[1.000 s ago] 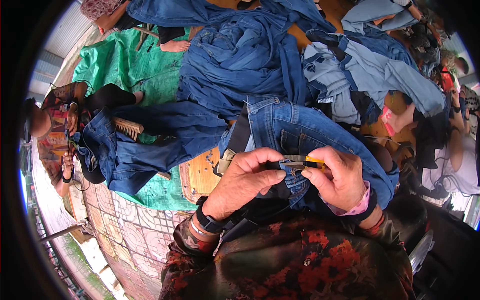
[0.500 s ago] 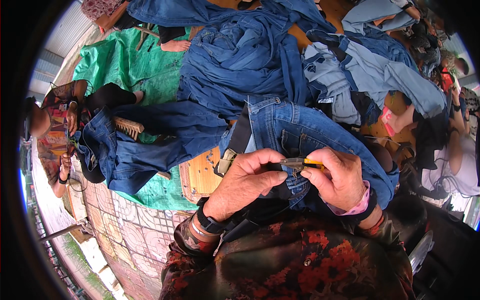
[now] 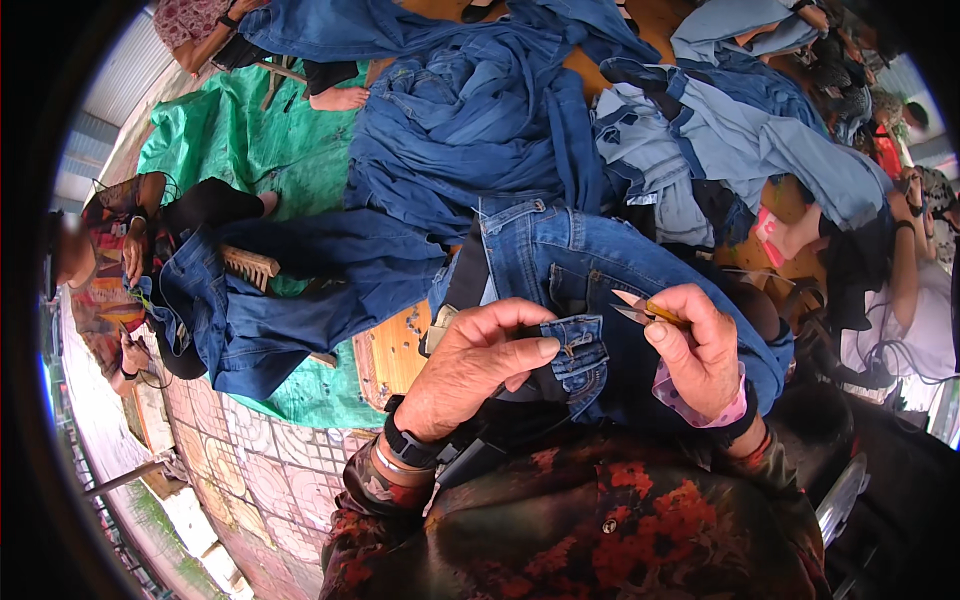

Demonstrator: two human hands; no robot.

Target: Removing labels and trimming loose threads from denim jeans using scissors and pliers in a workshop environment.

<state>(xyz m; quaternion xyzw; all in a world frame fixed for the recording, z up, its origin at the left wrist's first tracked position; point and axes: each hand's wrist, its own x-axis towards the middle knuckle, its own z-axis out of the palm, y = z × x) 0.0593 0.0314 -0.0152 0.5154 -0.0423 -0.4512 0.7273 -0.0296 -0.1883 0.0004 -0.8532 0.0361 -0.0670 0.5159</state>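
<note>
Across my lap lies a pair of blue jeans. Thumb and fingers of my left hand pinch the jeans' waistband end, which stands up with loose thread on it. My right hand is closed round small thread snips with a yellow handle. Their two pointed blades are spread apart and point left, a little above and to the right of the waistband end, not touching it. A dark strap lies beside the jeans.
Ahead is a big heap of blue jeans; light-blue jeans lie to its right. A co-worker at left handles more jeans. Green sheeting, a wooden board and a wooden brush-like piece are around.
The snips have moved right and away from my left hand, and their blades now show spread. The waistband end has come into view in my left fingers.
</note>
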